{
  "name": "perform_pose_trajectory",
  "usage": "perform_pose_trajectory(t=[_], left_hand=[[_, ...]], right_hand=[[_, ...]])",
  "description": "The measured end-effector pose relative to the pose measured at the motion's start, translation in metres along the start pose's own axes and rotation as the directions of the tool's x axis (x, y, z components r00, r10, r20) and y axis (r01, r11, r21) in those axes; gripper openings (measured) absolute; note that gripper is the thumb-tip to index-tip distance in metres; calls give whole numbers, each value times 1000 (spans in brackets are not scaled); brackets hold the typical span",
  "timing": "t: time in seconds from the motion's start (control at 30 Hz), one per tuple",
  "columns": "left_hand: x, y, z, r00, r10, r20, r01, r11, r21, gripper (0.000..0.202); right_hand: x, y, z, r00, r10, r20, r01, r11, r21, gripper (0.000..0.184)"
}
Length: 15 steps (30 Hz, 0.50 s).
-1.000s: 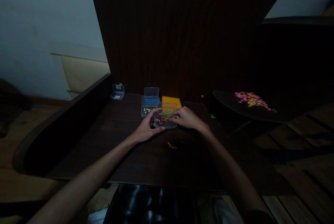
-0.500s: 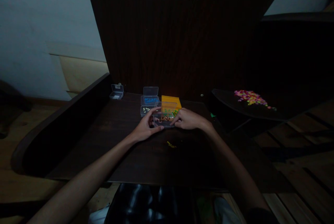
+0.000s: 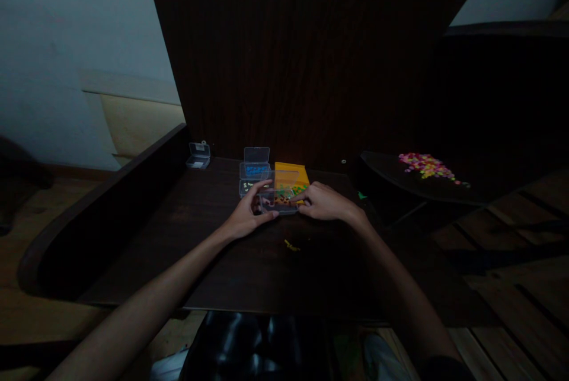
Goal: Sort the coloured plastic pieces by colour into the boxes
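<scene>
A clear plastic box with a hinged lid is tilted above the dark table, my left hand closed round its left end, thumb in front and fingers behind. Over its right side is my right hand, the index finger stretched into the box and the other fingers curled. Small dark and orange-looking bits show through the box near that fingertip. Just behind stands an open yellow case with green pieces, partly hidden by the box and my right hand. Small yellow pieces lie on the table in front.
Left of the yellow case stand open clear boxes, one with blue pieces, one with pale pieces. Another small clear box is at the far left. A pile of multicoloured pieces lies on the right ledge. A raised side panel borders the left.
My right index finger has shifted slightly inside the box, and the box's tilt has changed a little. My left hand keeps its hold.
</scene>
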<state>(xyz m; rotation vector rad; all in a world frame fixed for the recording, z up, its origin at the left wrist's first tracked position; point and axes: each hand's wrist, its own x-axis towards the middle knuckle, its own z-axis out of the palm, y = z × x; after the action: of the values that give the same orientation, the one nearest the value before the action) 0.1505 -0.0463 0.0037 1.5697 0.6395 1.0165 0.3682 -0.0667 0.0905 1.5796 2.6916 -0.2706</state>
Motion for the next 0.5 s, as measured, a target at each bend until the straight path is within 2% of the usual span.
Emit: perform_pose_trajectory(t=[0.27, 0.5], left_hand=[[0, 0, 0, 1000, -1, -7, 1, 1000, 18, 74], [0, 2, 0, 1000, 5, -8, -5, 1000, 6, 73]], right_hand=[[-2, -9, 1, 997, 51, 63, -53, 998, 21, 24], [0, -7, 5, 994, -23, 107, 10, 993, 116, 21]])
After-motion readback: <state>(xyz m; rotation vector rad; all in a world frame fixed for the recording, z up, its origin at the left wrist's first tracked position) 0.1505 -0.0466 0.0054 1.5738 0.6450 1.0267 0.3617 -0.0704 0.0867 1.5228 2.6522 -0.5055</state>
